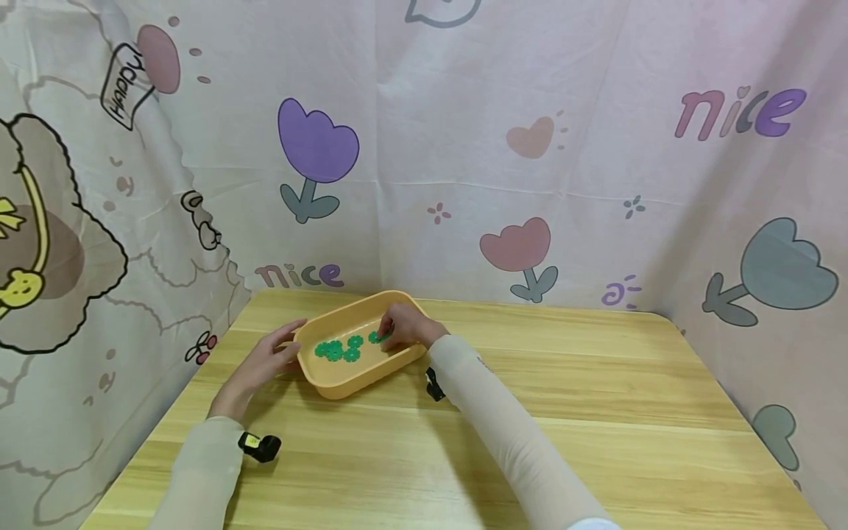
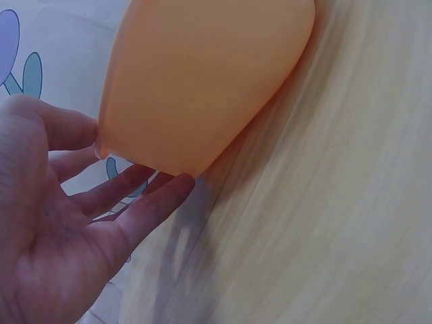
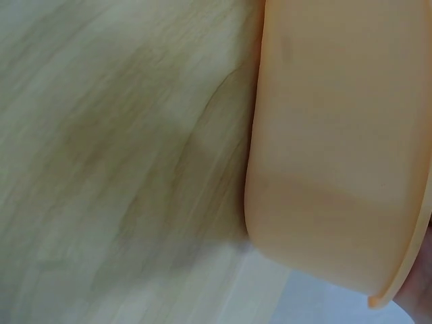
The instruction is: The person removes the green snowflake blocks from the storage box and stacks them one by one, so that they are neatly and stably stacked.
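Note:
A pale orange rectangular tray (image 1: 351, 383) sits at an angle on the far left half of the table. Inside it lie several small green flower-shaped pieces (image 1: 335, 352), mostly grouped toward its left end. My left hand (image 1: 268, 357) is at the tray's left end, fingers spread and touching its outside; the left wrist view shows the fingertips (image 2: 182, 183) against the wall and rim. My right hand (image 1: 405, 325) reaches over the near rim into the right part of the tray, its curled fingers pinching at a green piece. In the right wrist view the tray wall hides most of that hand.
The light wooden table (image 1: 563, 390) extends right and toward me. A printed cloth (image 1: 437, 147) hangs behind it and along both sides, close to the tray's far side. Black wrist cameras (image 1: 260, 446) are worn on both sleeves.

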`<state>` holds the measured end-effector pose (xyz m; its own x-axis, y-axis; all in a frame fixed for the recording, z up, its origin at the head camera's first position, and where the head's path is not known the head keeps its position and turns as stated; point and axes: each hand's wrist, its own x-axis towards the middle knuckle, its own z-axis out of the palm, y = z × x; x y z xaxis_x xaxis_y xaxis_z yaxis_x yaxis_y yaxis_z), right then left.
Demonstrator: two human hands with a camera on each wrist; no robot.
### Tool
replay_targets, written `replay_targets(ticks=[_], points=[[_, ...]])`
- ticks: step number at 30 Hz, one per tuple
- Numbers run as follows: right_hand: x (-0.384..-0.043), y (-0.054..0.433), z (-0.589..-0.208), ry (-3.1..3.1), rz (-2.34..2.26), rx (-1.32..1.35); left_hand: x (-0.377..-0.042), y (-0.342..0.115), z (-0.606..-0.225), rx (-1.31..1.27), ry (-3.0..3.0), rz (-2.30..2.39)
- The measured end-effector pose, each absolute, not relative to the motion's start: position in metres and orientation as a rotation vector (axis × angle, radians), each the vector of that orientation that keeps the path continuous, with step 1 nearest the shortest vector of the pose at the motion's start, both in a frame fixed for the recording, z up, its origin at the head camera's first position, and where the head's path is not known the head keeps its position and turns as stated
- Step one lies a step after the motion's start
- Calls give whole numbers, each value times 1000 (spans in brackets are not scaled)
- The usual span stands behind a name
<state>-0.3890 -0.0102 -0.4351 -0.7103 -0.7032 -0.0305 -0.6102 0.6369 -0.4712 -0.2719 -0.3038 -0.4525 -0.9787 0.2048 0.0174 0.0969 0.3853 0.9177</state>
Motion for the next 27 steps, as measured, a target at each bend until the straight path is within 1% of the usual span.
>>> replay_targets(ticks=[13,27], points=[[-387,-11,-437,2638,-618,-1107,-270,-304,-453,280,2510,1683],[-388,-9,-437,2620,-685,-1117,-270,-303,-452,280,2530,1664]])
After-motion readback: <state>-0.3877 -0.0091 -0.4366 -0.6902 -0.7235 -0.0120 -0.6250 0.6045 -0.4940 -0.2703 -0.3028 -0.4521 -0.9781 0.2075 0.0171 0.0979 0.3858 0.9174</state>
